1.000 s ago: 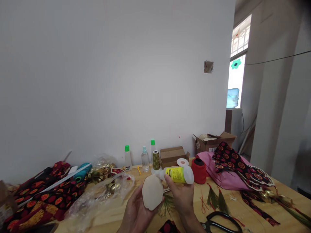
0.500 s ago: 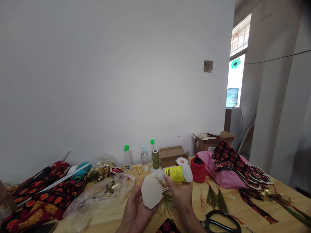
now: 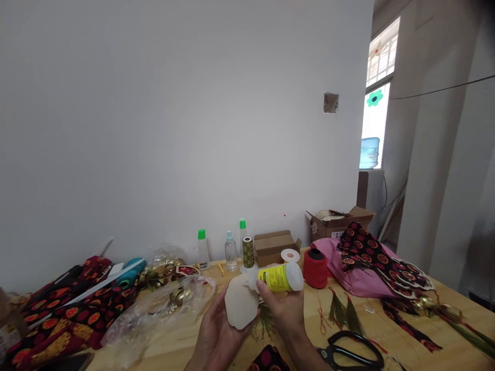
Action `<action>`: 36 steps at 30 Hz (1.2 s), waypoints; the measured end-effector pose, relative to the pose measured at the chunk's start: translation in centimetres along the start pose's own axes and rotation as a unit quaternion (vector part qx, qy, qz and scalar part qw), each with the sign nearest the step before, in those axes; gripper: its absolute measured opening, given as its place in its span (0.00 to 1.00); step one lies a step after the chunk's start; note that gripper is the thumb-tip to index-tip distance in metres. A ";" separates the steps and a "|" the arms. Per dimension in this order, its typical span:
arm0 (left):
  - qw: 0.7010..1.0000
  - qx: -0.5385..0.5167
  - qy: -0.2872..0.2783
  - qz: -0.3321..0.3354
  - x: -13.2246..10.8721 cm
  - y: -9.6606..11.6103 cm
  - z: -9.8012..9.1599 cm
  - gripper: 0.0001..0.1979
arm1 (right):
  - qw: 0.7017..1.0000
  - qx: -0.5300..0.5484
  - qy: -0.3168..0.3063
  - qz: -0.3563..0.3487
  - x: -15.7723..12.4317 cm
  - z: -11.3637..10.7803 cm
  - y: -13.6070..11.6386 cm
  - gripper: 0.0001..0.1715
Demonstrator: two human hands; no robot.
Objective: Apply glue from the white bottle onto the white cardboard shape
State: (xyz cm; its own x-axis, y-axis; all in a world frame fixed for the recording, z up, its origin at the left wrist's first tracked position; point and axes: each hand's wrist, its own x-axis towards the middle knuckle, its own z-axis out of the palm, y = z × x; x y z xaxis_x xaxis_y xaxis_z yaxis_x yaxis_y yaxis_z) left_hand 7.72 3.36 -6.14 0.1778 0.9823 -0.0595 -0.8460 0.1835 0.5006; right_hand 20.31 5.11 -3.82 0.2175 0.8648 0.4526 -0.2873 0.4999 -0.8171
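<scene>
A pale, flat piece with a wavy edge (image 3: pixel 241 306) rests in my left hand (image 3: pixel 218 330), its face turned up toward me. My right hand (image 3: pixel 286 314) is closed round a clear glue bottle with a yellow label (image 3: pixel 276 278), which lies nearly on its side. The bottle's nozzle points left and meets the upper right part of the pale piece; I cannot tell whether any glue is coming out. Below my hands lies a scrap of dark patterned fabric (image 3: pixel 268 359), and green tassel threads (image 3: pixel 265 323) show between them.
Black-handled scissors (image 3: pixel 353 350) lie right of my right hand, near green tassels (image 3: pixel 344 312). A red thread cone (image 3: pixel 315 269) and cardboard boxes (image 3: pixel 274 246) stand behind. Plastic bags with brass bells (image 3: pixel 180 296) and patterned fabric (image 3: pixel 58 319) spread leftward. Bottles (image 3: pixel 203 250) line the wall.
The bottle in my right hand has shifted slightly left, its nozzle now over the pale piece. The pale piece has tilted a little in my left hand.
</scene>
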 end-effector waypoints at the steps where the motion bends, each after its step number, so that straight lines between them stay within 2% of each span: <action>1: 1.000 0.000 0.001 0.002 0.0 0.0 0.0 0.10 | 1.000 -0.008 0.003 0.003 0.0 0.0 0.0 0.22; 7: 1.000 0.007 0.008 -0.003 -0.1 0.0 0.1 0.10 | 0.999 -0.047 0.022 -0.012 0.4 -0.2 -0.4 0.22; 13: 1.000 0.005 0.002 0.006 0.0 0.0 -0.1 0.11 | 0.999 -0.035 -0.004 -0.021 0.1 -0.2 0.2 0.19; 19: 1.000 0.002 0.009 -0.008 0.0 0.1 0.2 0.10 | 0.998 -0.057 0.017 -0.016 0.5 -0.3 0.0 0.15; 24: 1.000 0.006 0.013 0.006 0.1 0.0 0.3 0.10 | 0.998 -0.054 0.015 -0.012 0.3 -0.1 0.1 0.21; 28: 1.000 0.008 0.016 -0.005 0.0 0.0 0.2 0.10 | 0.995 -0.089 0.033 -0.017 0.5 -0.3 0.2 0.18; 32: 1.000 0.009 0.021 0.001 0.0 0.0 0.0 0.10 | 0.997 -0.073 0.009 -0.007 0.5 -0.4 0.4 0.14; 36: 1.000 -0.003 0.020 0.010 0.1 0.1 -0.1 0.10 | 0.997 -0.064 -0.012 -0.027 0.2 -0.2 0.8 0.19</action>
State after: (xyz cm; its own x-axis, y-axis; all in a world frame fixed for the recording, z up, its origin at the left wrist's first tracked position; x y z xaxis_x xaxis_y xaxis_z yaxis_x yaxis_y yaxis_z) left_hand 7.65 3.44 -6.17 0.1398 0.9866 -0.0844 -0.8525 0.1633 0.4966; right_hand 20.36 5.61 -4.45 0.2070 0.8381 0.5047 -0.1534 0.5373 -0.8294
